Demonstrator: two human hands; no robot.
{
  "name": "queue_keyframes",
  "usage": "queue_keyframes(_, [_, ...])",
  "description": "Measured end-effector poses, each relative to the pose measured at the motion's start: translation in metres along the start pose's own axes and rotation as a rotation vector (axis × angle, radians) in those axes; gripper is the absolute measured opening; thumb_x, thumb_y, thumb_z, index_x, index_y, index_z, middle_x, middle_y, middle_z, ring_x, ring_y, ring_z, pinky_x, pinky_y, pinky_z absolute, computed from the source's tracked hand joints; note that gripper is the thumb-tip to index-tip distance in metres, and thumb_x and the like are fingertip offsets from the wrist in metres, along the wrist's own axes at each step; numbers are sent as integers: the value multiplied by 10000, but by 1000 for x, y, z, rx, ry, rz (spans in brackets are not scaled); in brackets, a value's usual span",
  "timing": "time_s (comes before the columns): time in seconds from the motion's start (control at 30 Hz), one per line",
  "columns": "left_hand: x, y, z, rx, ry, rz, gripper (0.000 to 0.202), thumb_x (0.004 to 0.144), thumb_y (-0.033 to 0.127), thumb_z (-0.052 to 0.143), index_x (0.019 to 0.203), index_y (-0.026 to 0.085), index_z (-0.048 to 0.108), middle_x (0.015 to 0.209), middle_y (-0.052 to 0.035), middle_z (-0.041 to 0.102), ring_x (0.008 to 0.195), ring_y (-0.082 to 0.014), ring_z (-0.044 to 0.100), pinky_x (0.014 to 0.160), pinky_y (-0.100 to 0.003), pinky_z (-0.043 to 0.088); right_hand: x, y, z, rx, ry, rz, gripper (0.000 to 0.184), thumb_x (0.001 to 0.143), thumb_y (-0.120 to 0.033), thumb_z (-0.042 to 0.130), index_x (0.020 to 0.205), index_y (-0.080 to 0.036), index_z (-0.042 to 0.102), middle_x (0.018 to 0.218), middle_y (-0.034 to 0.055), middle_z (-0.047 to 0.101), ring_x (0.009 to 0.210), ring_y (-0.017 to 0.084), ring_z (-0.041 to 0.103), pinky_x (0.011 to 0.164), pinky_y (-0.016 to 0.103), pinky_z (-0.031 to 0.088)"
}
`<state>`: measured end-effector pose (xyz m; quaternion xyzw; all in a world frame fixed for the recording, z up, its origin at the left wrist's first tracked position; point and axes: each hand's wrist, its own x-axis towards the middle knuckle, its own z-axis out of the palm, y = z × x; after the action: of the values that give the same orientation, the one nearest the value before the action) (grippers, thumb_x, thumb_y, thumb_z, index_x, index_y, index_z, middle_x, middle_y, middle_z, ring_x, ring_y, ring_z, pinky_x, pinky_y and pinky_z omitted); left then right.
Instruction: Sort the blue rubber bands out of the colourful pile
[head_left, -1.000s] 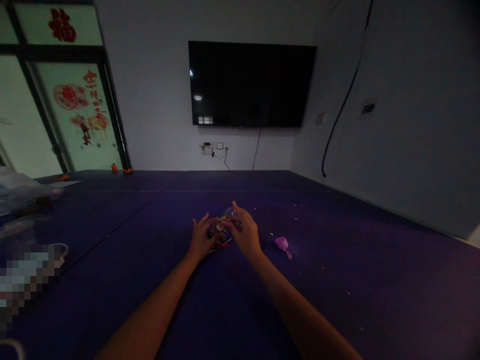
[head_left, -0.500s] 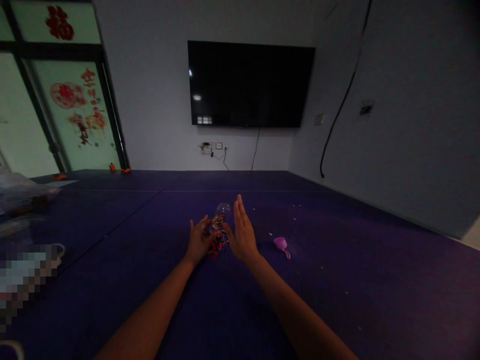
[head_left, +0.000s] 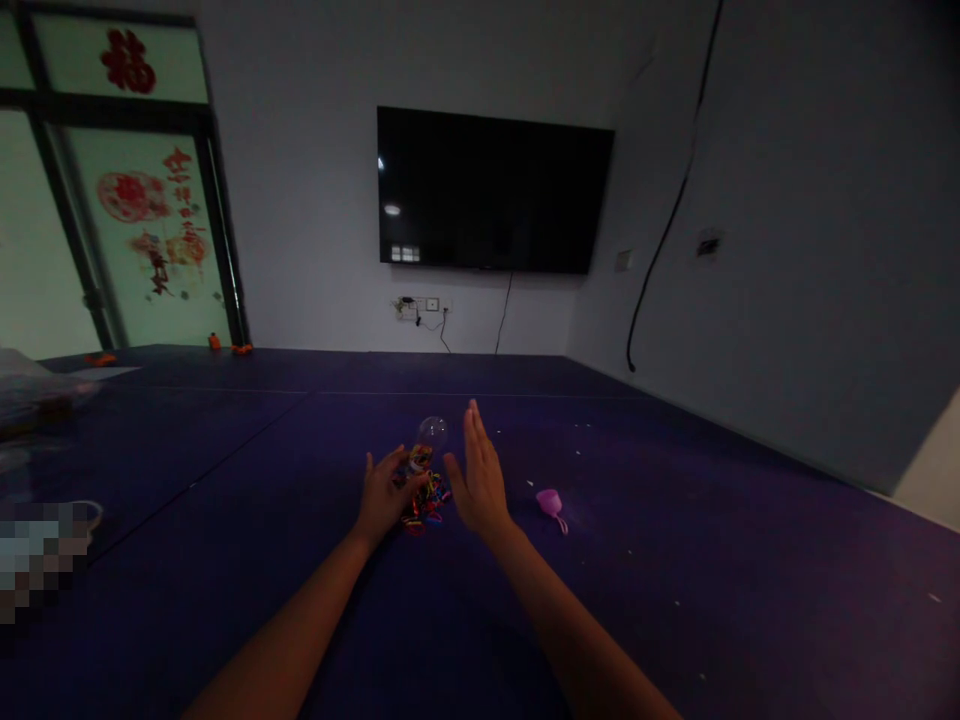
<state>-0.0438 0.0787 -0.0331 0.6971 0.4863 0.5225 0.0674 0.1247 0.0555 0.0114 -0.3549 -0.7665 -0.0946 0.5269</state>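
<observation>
A clear round-ended jar lies tilted on the dark mat, its rounded end pointing away from me, with colourful bands inside. My left hand is curled round the jar's near part, thumb and fingers on either side. A small pile of colourful elastic hair bands lies at its near end, partly behind my left fingers. To the right of the pile, my right hand stands on edge, fingers straight and together, thumb apart, holding nothing. A pink cap with a loop lies farther right.
The dark blue-purple mat has small white scraps scattered on its right side. Plastic bags and a blurred-out object lie at the left. A television hangs on the far wall; small orange things sit near the door.
The view has shifted slightly, so the hands, jar and cap sit a little lower and more to the left. The hands keep nearly the same pose around the jar and pile.
</observation>
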Motion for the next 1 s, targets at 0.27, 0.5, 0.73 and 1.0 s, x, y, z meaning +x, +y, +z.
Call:
queue_keyframes(0.27, [0,3,-2,22,-20,10,368,759,432,598,1080,251,601,1143,-70,664,1172,-268,536,1100,-569,34,-1,-5,-2,73,-63,3,581,940,-317,352,1467,-272,112,1508,51,235,1384,202,203,1086,449,295])
queue_keyframes(0.5, [-2,5,2,77,-13,64,378,730,432,639,1056,242,617,1150,-83,650,1123,-265,561,1091,-564,135,-3,5,10,287,19,108,430,910,-272,415,1339,-250,421,1392,85,435,1267,203,424,1006,411,416])
queue_keyframes(0.73, [0,4,5,-137,81,-67,403,665,424,711,985,204,605,1195,-111,611,1126,-266,555,996,-470,373,-8,25,17,426,261,407,414,864,-325,481,1251,-179,503,1242,147,541,895,204,642,801,388,535])
queue_keyframes(1.0, [5,4,-4,-268,-60,-78,350,717,430,668,1018,252,696,1412,-70,441,1266,-274,438,1051,-441,345,-15,34,23,462,295,521,478,838,-389,519,1257,-159,511,1053,125,650,761,191,647,680,343,556])
